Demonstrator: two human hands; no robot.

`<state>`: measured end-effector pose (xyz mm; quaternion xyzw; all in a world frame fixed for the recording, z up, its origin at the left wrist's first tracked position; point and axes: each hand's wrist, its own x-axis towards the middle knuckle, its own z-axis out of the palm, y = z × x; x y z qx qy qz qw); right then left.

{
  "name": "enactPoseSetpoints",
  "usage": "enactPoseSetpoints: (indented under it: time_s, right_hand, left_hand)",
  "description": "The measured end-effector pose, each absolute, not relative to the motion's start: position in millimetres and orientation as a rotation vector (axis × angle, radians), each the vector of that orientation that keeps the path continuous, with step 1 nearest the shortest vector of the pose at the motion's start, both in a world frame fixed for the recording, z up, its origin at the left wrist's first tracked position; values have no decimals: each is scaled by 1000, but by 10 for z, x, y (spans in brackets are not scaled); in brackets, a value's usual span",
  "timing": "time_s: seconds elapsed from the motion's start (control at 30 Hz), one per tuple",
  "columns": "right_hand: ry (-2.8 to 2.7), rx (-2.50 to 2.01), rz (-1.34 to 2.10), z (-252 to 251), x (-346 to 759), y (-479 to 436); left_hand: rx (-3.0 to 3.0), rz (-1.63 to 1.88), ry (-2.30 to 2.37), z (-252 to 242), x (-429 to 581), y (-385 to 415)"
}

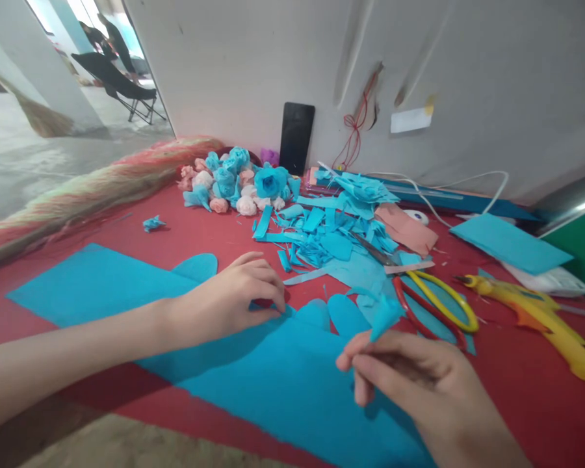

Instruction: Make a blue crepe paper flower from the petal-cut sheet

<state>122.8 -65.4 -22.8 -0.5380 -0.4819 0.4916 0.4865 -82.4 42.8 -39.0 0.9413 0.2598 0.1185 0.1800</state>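
My right hand [409, 383] pinches a rolled blue crepe-paper piece [386, 316], which flares at its top like a small flower bud. My left hand [238, 292] rests over a large blue paper sheet [273, 364], its thumb and fingertips drawn together at the sheet's far edge. What those fingertips hold, if anything, is too small to make out. Between the hands, rounded blue paper petals [348, 315] lie along that edge. Another rounded petal [197, 266] shows behind my left wrist.
Scissors [439, 302] with red and yellow handles and a yellow glue gun [541, 325] lie at right. Blue paper scraps [322, 231] are heaped behind the petals. Finished paper roses [236, 182] cluster at the back, beside a phone [296, 138] leaning on the wall. Folded blue paper [511, 242] lies far right.
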Motion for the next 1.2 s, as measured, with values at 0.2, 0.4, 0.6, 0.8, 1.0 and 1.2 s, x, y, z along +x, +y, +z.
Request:
enactPoseSetpoints:
  time_s: [0.2, 0.4, 0.6, 0.8, 1.0, 1.2]
  right_hand:
    - [-1443, -1294, 977, -235, 1192, -652]
    - [-1883, -1137, 496, -254, 1342, -689]
    - [-1976, -1081, 441, -278, 1349, -691]
    - [-1707, -1221, 624, -274, 1303, -652]
    - [-1049, -1052, 1644, -407, 1257, -604]
    - [-995, -1009, 1744, -463, 1227, -628]
  left_hand:
    - [2721, 366, 770, -394, -842, 399]
    - [2765, 413, 778, -385, -832, 365]
    - [2873, 353, 809, -364, -833, 343]
    - [2885, 436, 729, -358, -846, 323]
    - [2701, 377, 790, -392, -828, 341]
    - [2585, 399, 809, -422, -787, 367]
